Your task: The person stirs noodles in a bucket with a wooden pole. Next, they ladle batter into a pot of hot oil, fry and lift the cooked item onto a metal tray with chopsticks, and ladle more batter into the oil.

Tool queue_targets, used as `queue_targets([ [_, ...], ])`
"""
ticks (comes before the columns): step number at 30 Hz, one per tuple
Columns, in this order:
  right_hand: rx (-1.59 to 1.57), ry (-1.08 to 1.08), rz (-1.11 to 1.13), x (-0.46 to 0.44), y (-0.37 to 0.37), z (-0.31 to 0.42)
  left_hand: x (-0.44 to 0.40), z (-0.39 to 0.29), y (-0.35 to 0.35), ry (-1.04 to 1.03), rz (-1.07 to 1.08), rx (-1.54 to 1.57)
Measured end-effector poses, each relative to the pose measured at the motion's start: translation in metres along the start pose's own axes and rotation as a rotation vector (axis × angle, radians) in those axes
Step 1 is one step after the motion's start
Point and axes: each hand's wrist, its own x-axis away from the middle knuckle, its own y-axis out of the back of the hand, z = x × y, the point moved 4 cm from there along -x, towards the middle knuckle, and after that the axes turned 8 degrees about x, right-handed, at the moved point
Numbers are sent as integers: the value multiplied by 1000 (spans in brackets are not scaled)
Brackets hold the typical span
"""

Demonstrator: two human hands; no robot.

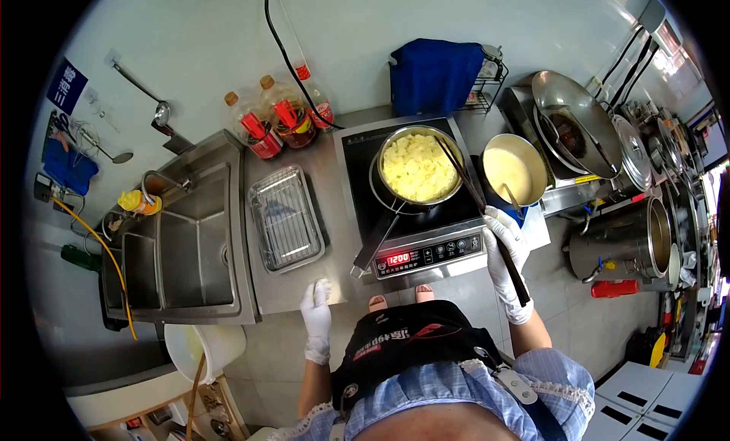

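My right hand [508, 247], in a white glove, grips a pair of long dark chopsticks [474, 191]. Their tips reach over the right rim of a long-handled pan [381, 146] full of pale yellow chopped food [420, 167]. The pan sits on a black induction cooker [357, 148] whose red display reads 1200. My left hand [316, 312], also gloved, is curled at the counter's front edge, left of the pan handle [376, 245]; what it holds, if anything, is hidden. Just right of the cooker stands a pot [543, 163] of creamy liquid with a spoon [513, 201] in it.
A wire-racked metal tray [287, 219] lies between the cooker and the sink [196, 243]. Several sauce bottles [287, 118] stand against the wall. At the right are a wok [601, 114] and a tall stock pot [617, 239]. A white bucket [220, 350] is below the sink.
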Motion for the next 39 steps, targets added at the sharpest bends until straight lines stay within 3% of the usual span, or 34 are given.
queue_targets([
  [16,66,127,109,-19,-24,-1,2,8,0,33,15,2],
  [22,-77,52,145,-26,-14,2,6,15,2,52,22,-48],
  [25,-64,47,57,-21,-2,1,4,15,0,41,26,-34],
  [35,18,74,82,-16,-21,-2,-18,-20,-34,158,25,94],
  [39,20,127,131,-20,-27,-1,-30,-34,-57,129,147,46],
])
